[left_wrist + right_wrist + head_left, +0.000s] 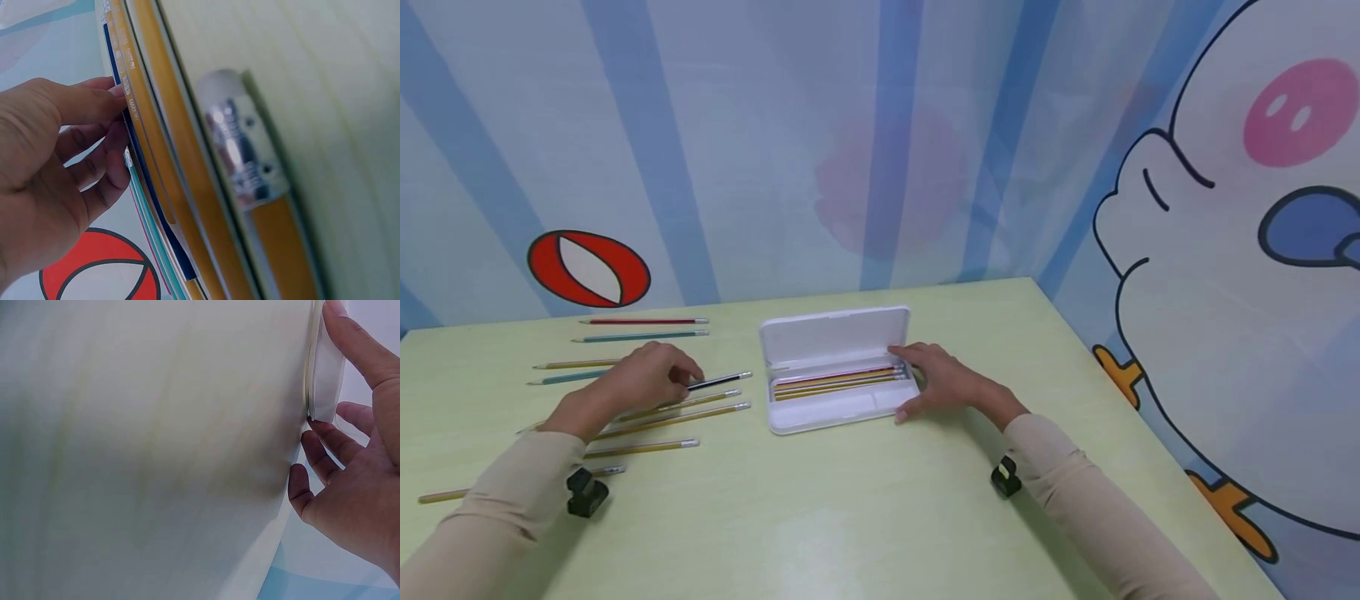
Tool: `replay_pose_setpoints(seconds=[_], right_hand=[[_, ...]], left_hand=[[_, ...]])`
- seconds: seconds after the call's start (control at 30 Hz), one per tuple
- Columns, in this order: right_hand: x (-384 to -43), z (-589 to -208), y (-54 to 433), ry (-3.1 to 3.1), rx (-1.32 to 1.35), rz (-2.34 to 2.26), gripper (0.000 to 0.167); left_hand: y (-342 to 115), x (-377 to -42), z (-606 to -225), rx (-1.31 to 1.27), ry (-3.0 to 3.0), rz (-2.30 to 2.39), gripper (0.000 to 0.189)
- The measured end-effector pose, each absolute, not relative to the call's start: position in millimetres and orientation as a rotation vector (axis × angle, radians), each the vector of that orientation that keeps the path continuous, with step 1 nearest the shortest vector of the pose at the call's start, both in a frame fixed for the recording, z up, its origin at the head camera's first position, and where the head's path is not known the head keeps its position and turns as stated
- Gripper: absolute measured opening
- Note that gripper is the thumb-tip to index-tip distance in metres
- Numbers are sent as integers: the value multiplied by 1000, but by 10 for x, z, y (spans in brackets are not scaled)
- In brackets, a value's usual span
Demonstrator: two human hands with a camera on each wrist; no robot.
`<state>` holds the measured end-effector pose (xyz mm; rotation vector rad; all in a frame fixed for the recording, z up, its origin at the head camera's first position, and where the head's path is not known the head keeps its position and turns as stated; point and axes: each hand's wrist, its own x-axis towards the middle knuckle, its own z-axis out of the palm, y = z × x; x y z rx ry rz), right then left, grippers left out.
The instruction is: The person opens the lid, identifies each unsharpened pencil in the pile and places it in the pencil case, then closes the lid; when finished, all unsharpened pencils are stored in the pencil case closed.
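On the table my left hand point(643, 383) pinches a dark blue pencil point(718, 382) with thumb and fingers, as the left wrist view shows closely. Its eraser end points right; its other end is hidden by the hand. Yellow pencils point(677, 417) lie just in front of that hand. To the right, an open white pencil case point(823, 420) has its lid raised at the back. Several pencils point(838, 384) lie side by side within it. My right hand point(947, 385) holds the case's right end, thumb at the front corner and fingers at the lid side.
Behind the left hand lie a red pencil point(643, 321) and a teal pencil point(640, 337). Another pencil point(443, 496) lies near the left sleeve, partly covered by it. A printed curtain point(760, 167) hangs along the table's back and right edges.
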<state>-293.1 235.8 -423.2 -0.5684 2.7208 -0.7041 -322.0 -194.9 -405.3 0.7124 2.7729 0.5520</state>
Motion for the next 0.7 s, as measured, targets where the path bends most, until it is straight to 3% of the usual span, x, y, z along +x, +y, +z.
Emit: replay_pose_setpoints(seconds=[0.7], right_hand=[[-2928, -4209, 2343, 2717, -566, -707, 104]], left_hand=[[-1955, -3179, -3965, 781, 2833, 524, 24]])
